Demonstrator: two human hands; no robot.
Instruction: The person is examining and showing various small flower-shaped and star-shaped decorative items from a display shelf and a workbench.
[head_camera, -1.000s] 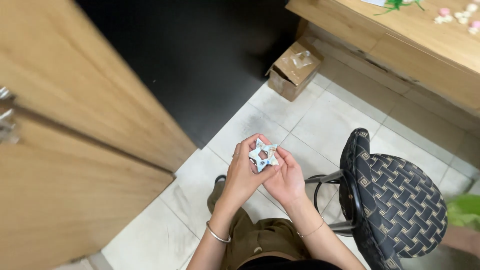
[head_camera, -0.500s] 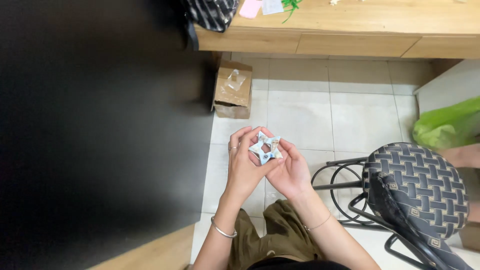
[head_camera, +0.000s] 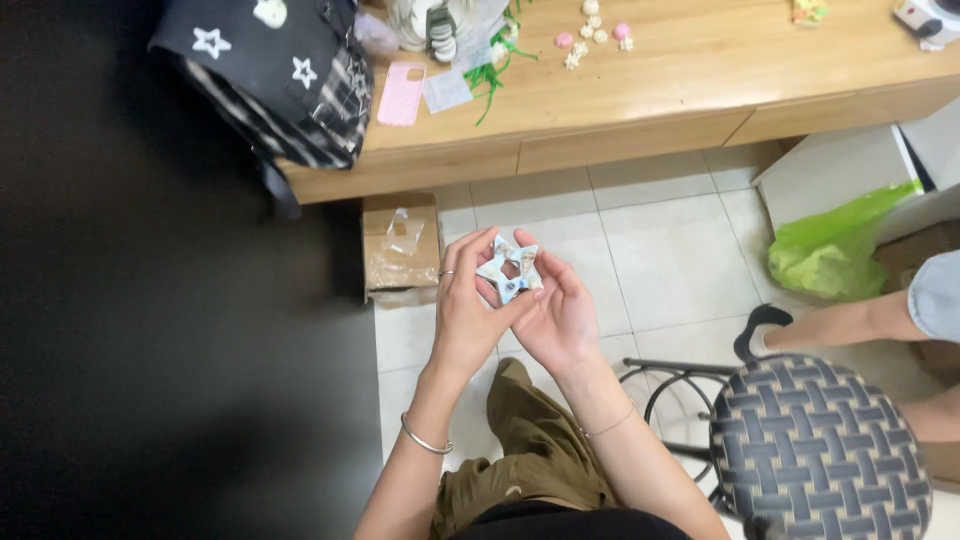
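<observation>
Both my hands hold a small folded paper star (head_camera: 509, 268), pale blue and white with a hole in its middle. My left hand (head_camera: 464, 308) grips its left side with thumb and fingers; a ring is on one finger and a thin bangle on the wrist. My right hand (head_camera: 556, 315) cups it from the right and below, thumb on the star. The star is held over the tiled floor (head_camera: 680, 250), above my knees in olive trousers (head_camera: 530, 450).
A wooden desk (head_camera: 640, 90) runs along the top with a black star-print bag (head_camera: 270, 70), a pink phone (head_camera: 401, 94) and small flowers. A cardboard box (head_camera: 401, 248) stands below it. A woven chair (head_camera: 820, 450), a green plastic bag (head_camera: 835, 250) and another person's leg (head_camera: 860, 320) are on the right.
The view has swung so the desk now fills the top. My hands have kept the star between them and turned it slightly.
</observation>
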